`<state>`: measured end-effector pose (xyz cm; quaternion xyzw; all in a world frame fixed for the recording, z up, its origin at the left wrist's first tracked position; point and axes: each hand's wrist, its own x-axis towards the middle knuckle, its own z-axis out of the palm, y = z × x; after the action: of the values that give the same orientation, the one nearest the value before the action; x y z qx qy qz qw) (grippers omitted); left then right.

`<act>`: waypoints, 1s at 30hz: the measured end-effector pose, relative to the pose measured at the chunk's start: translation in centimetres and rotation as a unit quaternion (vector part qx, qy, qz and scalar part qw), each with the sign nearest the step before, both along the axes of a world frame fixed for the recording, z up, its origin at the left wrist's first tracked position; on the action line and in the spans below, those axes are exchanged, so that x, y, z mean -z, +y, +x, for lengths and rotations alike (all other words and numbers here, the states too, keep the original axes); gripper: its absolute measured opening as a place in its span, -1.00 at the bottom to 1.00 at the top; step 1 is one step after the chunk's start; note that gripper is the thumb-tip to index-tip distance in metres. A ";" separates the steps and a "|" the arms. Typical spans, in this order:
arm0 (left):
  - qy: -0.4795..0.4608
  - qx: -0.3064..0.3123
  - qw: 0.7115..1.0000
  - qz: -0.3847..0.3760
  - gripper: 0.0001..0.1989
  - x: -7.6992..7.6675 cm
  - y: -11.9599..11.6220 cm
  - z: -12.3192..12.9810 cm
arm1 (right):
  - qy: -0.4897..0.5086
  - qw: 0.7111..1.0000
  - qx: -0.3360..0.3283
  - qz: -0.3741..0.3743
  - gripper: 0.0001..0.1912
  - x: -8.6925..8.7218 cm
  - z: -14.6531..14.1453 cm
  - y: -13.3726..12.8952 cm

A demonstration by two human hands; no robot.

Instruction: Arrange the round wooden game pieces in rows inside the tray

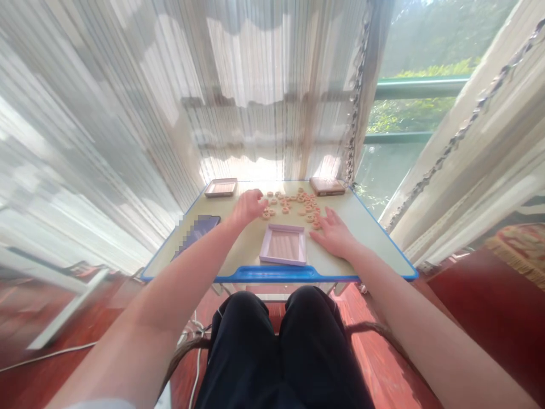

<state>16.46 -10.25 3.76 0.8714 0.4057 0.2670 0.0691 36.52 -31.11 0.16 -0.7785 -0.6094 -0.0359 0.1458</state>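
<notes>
Many small round wooden pieces [285,209], like Chinese chess discs, lie scattered over the far middle of the table. My left hand [249,206] is at the left edge of the scatter, fingers bent and a little apart, close to a few pieces. I see nothing held in it. At the right edge my right hand [336,234] rests low with its fingers spread, the fingertips beside or touching the nearest discs. Between my hands and nearer to me sits a shallow, pale pinkish open box [304,247].
A shallow box tray [221,187] lies at the table's far left corner, and a flat brown box [327,186] at the far right. A dark flat device [204,226], partly blurred out, is by my left forearm. The table [374,250] has a blue rim; curtains hang behind it.
</notes>
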 end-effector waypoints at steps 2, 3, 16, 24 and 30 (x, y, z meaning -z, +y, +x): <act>-0.023 0.033 0.999 0.002 -0.62 1.1 1.1 0.8 | -0.009 0.999 -0.004 -0.049 -0.23 0.1 0.6 1.8; -0.034 0.059 0.998 0.004 -0.58 1.7 1.4 1.1 | -0.014 0.998 -0.011 -0.062 -0.23 0.0 0.6 2.7; -0.019 0.109 0.987 -0.119 -0.54 3.2 2.1 1.9 | 0.049 0.993 -0.086 0.065 -0.51 0.5 1.2 9.3; -0.067 0.037 0.982 -0.171 -0.62 3.3 2.6 1.6 | 0.029 0.990 -0.109 0.089 -0.65 -0.4 1.5 8.7; -0.066 0.033 0.985 -0.158 -0.66 3.3 2.7 1.5 | 0.057 0.989 -0.098 0.093 -0.79 -0.8 1.2 8.3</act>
<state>17.96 -7.55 0.48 0.8431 0.4083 0.2536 0.2411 37.73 -22.81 0.96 -0.6987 -0.6675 -0.0335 0.2554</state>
